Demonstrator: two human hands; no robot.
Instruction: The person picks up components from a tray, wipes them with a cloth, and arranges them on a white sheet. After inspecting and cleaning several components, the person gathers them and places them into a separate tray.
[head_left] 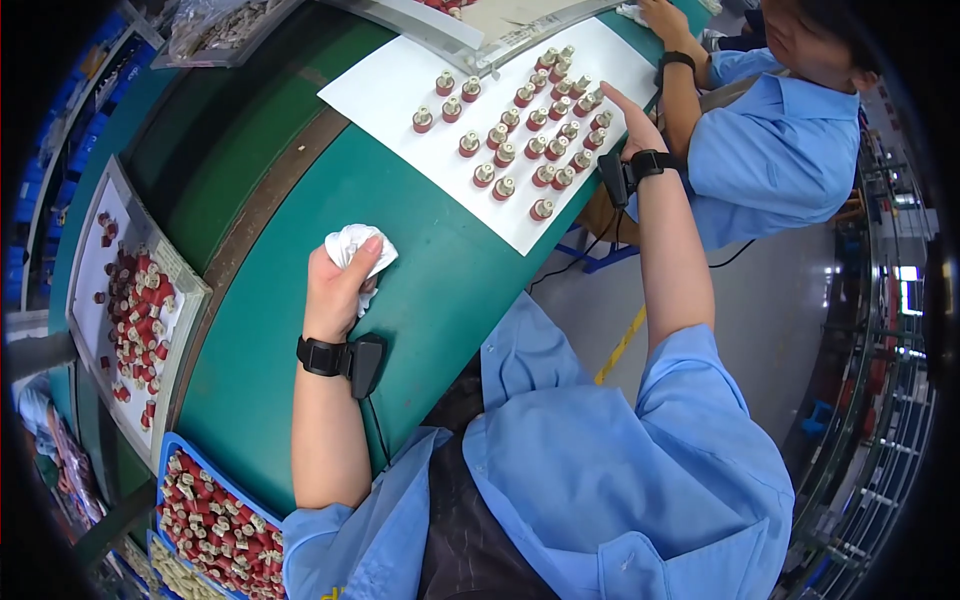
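Note:
My left hand [337, 285] is closed around a crumpled white cloth [362, 247] above the green tabletop. On a white sheet [420, 165] stand several small red-and-metal cylindrical parts [537, 120], mostly upright in loose rows. At the sheet's right edge, my right hand [637, 125] reaches out with its fingers stretched, beside the rightmost parts. Whether it touches one of them I cannot tell. Both wrists wear black straps with small black devices.
A blue bin [215, 500] full of red-and-metal parts stands at the lower left. Beyond it, a framed tray [185, 270] holds more in a loose heap. Another tray [480, 45] borders the sheet's far side. A co-worker [770, 150] in blue sits close at the upper right.

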